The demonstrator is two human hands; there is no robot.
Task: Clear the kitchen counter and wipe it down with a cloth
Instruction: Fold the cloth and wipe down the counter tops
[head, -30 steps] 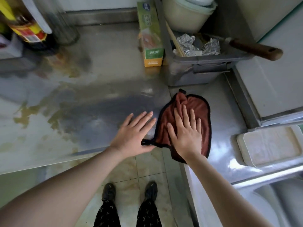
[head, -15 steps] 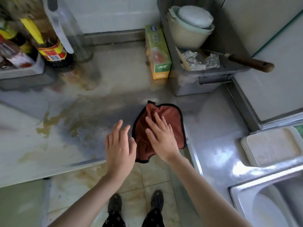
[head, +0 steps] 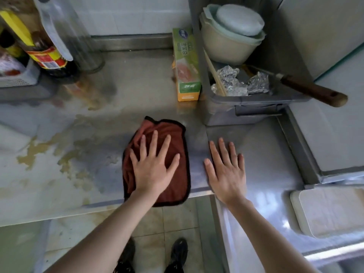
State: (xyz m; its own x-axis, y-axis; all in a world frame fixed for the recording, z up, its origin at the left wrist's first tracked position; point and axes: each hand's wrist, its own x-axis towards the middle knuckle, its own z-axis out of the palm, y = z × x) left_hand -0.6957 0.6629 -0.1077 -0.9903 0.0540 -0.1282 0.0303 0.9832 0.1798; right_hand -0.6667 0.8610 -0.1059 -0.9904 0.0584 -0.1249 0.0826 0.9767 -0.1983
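Near the front edge of the worktop [head: 122, 99], about mid-way along, the cloth [head: 171, 128] lies flat, with its near hem hanging a bit over the edge. The left hand [head: 155, 166] sits on top of it, fingers [head: 154, 140] spread and straight, pressing down rather than gripping anything. The right hand [head: 226, 170] is planted flat on bare steel just beside the cloth, fingers also straight, holding nothing, and looks like it's there for support.

So this looks like the wiping step, not the clearing one. The mess is obvious: yellowish stains [head: 33, 152] are smeared across the left part of the worktop, well apart from the cloth.

The next move probably calls for pushing the cloth left into those stains with firm, even pressure, palm kept flat so it doesn't bunch up. The stuff looks dried on in places, so it'll likely take a few passes.

Worth noting the back isn't fully cleared. A box [head: 187, 67] stands against a bin [head: 246, 107] at the back right, and bottles [head: 47, 58] crowd the back left corner, so wiping there means working around them or shifting them first.
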